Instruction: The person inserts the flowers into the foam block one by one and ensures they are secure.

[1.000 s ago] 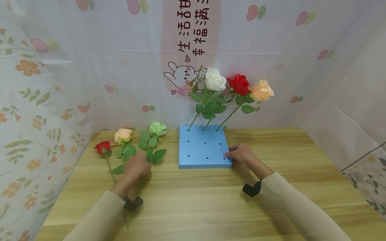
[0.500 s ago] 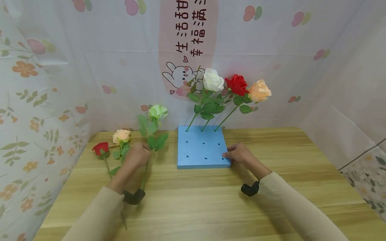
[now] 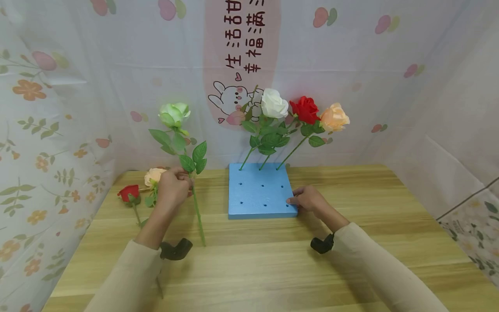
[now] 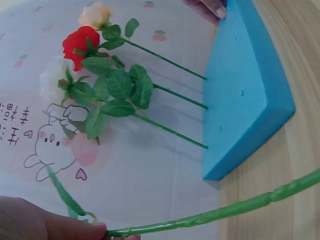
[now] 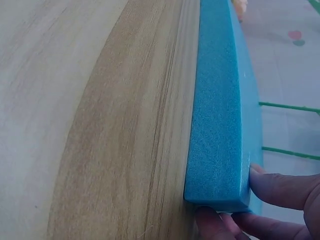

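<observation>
My left hand [image 3: 174, 187] pinches the stem of a light green rose [image 3: 174, 115], which it holds up off the table with the bloom on top and the bare stem slanting down. In the left wrist view the thumb and fingers meet on the green stem [image 4: 200, 218]. My right hand [image 3: 309, 200] grips the near right corner of a blue foam block [image 3: 253, 195], thumb on top and fingers at its side and lower edge. A white rose [image 3: 274, 104], a red rose [image 3: 305, 110] and a peach rose [image 3: 334, 118] stand in the block's back row of holes.
Another red rose [image 3: 129, 193] and another peach rose [image 3: 154, 177] lie on the left of the wooden table [image 3: 241, 264], partly behind the left arm. Several open holes dot the block's middle and front rows. A printed cloth [image 3: 156, 52] hangs close behind the table.
The left hand has lifted the green rose from the table and turned it more upright, with its bloom now higher and further left. The right hand stays at the block's corner.
</observation>
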Available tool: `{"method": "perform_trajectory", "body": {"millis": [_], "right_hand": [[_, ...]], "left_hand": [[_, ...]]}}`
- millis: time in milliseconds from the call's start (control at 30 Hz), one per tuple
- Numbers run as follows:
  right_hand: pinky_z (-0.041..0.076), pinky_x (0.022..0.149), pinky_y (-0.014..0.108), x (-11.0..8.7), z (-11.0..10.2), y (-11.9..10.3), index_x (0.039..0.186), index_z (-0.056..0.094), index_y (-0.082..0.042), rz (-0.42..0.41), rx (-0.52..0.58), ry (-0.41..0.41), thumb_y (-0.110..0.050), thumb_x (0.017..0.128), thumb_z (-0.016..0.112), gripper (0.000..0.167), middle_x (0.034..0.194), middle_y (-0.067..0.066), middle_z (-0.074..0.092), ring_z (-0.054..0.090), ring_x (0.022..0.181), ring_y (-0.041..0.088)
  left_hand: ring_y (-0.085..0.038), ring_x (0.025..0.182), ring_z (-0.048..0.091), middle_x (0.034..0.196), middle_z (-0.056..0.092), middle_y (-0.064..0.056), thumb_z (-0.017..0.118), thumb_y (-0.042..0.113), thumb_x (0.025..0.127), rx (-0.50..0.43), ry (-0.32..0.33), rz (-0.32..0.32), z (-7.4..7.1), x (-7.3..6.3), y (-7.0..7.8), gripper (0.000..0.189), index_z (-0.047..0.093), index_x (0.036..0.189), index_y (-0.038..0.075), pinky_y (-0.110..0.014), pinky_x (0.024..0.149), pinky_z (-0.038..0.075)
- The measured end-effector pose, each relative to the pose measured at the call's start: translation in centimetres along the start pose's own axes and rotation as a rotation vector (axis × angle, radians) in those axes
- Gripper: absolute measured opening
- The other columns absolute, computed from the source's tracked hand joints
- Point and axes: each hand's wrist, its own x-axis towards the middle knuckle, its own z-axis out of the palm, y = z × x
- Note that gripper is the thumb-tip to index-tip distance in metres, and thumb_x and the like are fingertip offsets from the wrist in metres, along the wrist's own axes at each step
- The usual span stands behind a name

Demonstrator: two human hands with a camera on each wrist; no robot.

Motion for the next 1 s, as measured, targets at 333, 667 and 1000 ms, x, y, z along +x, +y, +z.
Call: {"method": "perform_trajectory", "body": {"millis": [333, 667, 1000], "right_hand": [[0.055, 0.088, 0.042, 0.1, -0.1, 0.1, 0.130, 0.054, 0.011, -0.031, -0.052, -0.002, -0.015, 0.090, 0.070, 0.051, 0.131, 0.027, 0.056, 0.063, 0.109, 0.031], [0.049, 0.098, 0.048, 0.3, -0.3, 0.1, 0.131, 0.054, 0.009, -0.042, -0.086, 0.009, -0.018, 0.089, 0.071, 0.053, 0.134, 0.026, 0.054, 0.059, 0.117, 0.034], [0.053, 0.092, 0.044, 0.3, -0.3, 0.1, 0.130, 0.055, 0.011, -0.033, -0.054, 0.007, -0.015, 0.089, 0.070, 0.050, 0.132, 0.027, 0.055, 0.061, 0.114, 0.033]], "left_hand": [[-0.015, 0.078, 0.060, 0.094, 0.055, -0.010, 0.051, 0.002, 0.096, -0.179, 0.123, 0.016, 0.6, 0.0, 1.3, 0.026, 0.058, 0.120, -0.003, -0.028, 0.069, 0.059], [-0.014, 0.079, 0.061, 0.094, 0.049, -0.005, 0.062, 0.002, 0.093, -0.369, 0.253, 0.062, 2.9, 0.7, 2.4, 0.016, 0.059, 0.109, 0.000, -0.026, 0.067, 0.059], [-0.018, 0.078, 0.062, 0.093, 0.059, -0.009, 0.064, -0.003, 0.090, -0.559, 0.396, 0.184, 5.4, 1.9, 2.5, 0.014, 0.059, 0.103, -0.002, -0.026, 0.065, 0.059]]}}
